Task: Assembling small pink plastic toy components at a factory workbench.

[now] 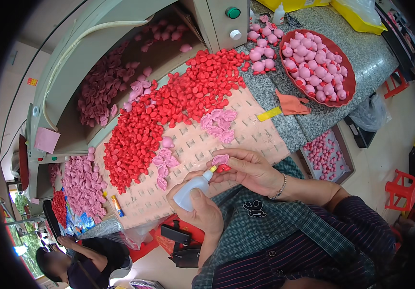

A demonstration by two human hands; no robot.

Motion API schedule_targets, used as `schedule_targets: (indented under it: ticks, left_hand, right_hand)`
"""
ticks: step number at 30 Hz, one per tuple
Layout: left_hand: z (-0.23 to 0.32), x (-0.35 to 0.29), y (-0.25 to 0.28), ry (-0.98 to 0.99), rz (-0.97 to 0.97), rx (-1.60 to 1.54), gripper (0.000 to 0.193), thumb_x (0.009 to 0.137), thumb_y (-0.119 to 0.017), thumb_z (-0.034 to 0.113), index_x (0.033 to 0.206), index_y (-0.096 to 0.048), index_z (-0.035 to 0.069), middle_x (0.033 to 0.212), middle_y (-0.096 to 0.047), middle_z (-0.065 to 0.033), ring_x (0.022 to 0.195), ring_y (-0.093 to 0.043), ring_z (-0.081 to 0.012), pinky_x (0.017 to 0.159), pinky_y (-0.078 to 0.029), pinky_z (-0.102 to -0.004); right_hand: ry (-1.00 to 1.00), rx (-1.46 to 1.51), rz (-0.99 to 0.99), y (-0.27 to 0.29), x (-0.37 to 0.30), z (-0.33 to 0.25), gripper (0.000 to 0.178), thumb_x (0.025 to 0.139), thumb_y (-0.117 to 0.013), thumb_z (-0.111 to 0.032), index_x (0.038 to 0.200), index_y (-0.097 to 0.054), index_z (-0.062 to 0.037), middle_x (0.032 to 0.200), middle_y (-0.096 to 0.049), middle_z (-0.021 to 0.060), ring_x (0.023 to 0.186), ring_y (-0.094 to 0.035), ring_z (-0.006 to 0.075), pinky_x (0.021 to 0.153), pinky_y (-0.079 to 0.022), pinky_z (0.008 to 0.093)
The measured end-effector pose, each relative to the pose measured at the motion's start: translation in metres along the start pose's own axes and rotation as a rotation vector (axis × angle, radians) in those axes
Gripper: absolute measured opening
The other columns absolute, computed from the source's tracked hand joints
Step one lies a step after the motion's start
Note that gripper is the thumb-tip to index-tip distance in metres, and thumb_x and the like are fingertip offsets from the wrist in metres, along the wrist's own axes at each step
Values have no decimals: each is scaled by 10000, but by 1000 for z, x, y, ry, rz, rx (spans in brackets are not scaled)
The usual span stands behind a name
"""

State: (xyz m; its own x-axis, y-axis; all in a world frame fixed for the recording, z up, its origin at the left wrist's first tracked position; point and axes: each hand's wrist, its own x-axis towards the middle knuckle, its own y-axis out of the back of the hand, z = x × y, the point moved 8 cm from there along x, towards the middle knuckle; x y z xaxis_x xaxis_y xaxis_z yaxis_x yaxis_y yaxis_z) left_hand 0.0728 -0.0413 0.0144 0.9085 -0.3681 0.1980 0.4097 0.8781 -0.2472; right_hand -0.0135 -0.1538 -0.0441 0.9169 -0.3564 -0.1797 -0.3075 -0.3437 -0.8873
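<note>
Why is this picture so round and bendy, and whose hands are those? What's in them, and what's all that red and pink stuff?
There's no robot here, just a person with two bare hands. The camera sits on the person's head, looking down. Its very wide lens bends straight edges and leaves dark corners.

The left hand holds a squeeze bottle. Its yellow tip is right by a small pink piece with red on it, pinched in the right hand.

On the mat lie a big heap of red bits and some pink shapes. Past the mat, a red bowl is full of round pink things.
</note>
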Motion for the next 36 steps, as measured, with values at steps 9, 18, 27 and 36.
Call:
schedule_targets:
  ticks: [9,18,27,36]
  left_hand:
    - [-1,1,-2,11,-15,5,328,948,-630,228,1072,-431,-1,968,-614,-258,940,-620,-312,839,-530,-409]
    - [1,1,-1,7,-14,40,273,952,-600,167,1068,-422,-4,968,-615,-256,931,-623,-305,836,-533,-402]
    - [2,4,3,6,-2,81,256,958,-589,151,1062,-426,-16,984,-627,-252,907,-625,-279,827,-536,-385]
    - [-1,6,7,30,10,102,260,955,-593,161,1057,-431,-14,986,-626,-243,922,-614,-264,845,-523,-387]
  right_hand:
    - [11,10,-16,0,1,-2,379,1031,-500,-141,1369,-491,30,1213,-624,174,1113,-644,284,1001,-524,412]
    - [10,-5,-30,-3,-2,-2,359,1029,-504,-144,1343,-516,31,1203,-624,160,1123,-635,266,992,-517,406]
    - [22,-33,-30,1,-1,-1,357,1032,-499,-172,1318,-538,39,1119,-651,134,1016,-650,221,910,-521,360]
    - [-2,-19,-7,3,-1,1,350,1029,-507,-198,1279,-577,38,1093,-663,121,991,-646,202,899,-515,348]
